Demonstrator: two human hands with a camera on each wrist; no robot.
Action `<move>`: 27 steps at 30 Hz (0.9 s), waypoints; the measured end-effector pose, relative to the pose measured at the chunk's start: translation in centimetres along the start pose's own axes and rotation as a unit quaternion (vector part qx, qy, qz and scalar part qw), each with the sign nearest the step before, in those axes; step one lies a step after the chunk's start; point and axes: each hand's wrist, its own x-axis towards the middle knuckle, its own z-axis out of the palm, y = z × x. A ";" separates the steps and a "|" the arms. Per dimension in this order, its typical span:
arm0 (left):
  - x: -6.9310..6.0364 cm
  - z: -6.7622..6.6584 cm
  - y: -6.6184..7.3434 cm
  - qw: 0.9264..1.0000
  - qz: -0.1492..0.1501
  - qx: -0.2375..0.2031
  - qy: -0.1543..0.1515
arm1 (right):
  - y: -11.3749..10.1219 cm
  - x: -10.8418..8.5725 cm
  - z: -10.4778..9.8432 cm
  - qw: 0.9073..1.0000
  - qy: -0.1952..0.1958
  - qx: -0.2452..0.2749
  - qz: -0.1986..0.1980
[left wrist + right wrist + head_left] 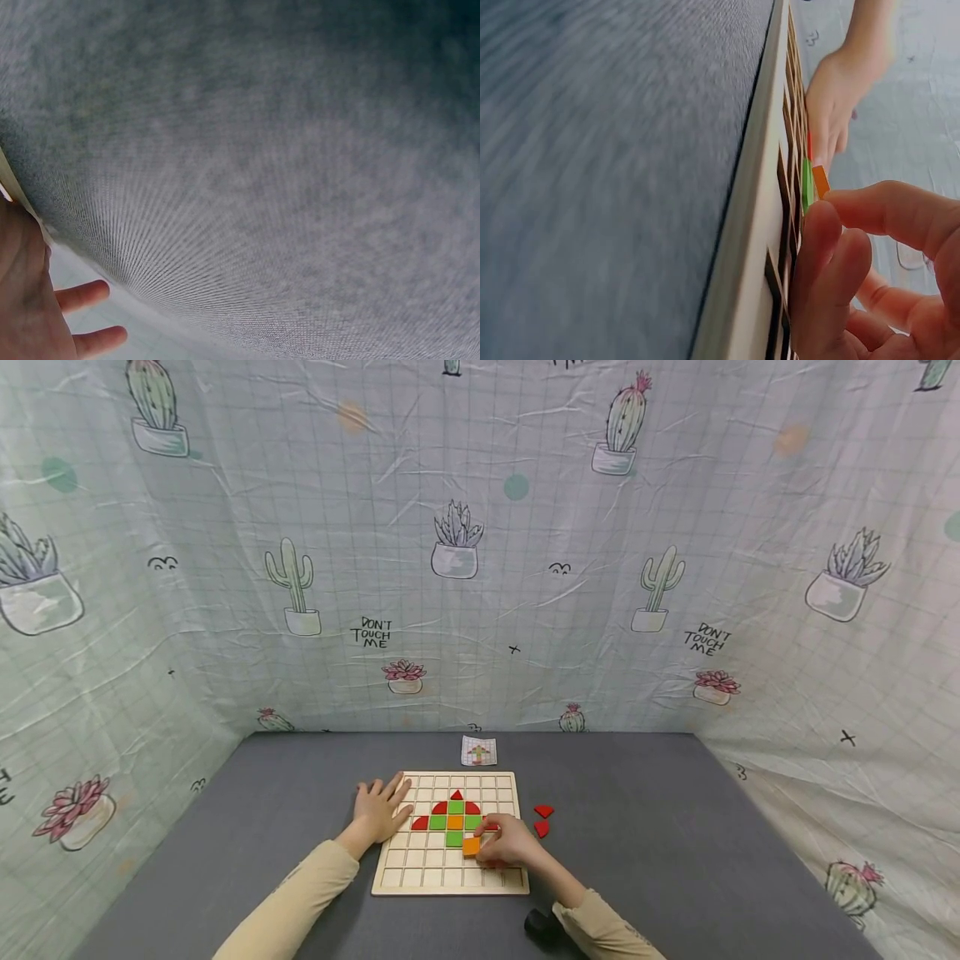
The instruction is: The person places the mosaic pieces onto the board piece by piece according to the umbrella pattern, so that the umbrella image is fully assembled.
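Note:
A square wooden grid board [420,878] lies on the grey table, with red, green and orange pieces set in its cells. My right hand [510,842] pinches an orange square tile [471,847] just above the board, right of a lower green square [454,839]. In the right wrist view the orange tile [820,181] sits tilted at the fingertips. My left hand [377,810] rests with spread fingers on the board's left edge. Another orange square [455,822] sits mid-pattern, between green squares, with a red triangle [457,795] at the top.
Two loose red pieces [543,811] lie on the table right of the board. A small pattern card [478,751] is behind it. Near the right sleeve there is a black object [542,927]. A cactus-print sheet [480,635] hangs around the table.

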 end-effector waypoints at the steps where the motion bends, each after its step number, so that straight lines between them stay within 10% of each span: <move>1: 0.0 0.1 0.0 1.000 -0.001 0.001 0.001 | -0.1 0.1 0.2 1.000 -0.001 0.003 -0.004; 27: 0.1 0.3 0.1 1.000 -0.004 0.004 0.009 | -1.1 0.6 2.1 1.000 0.002 -0.020 0.003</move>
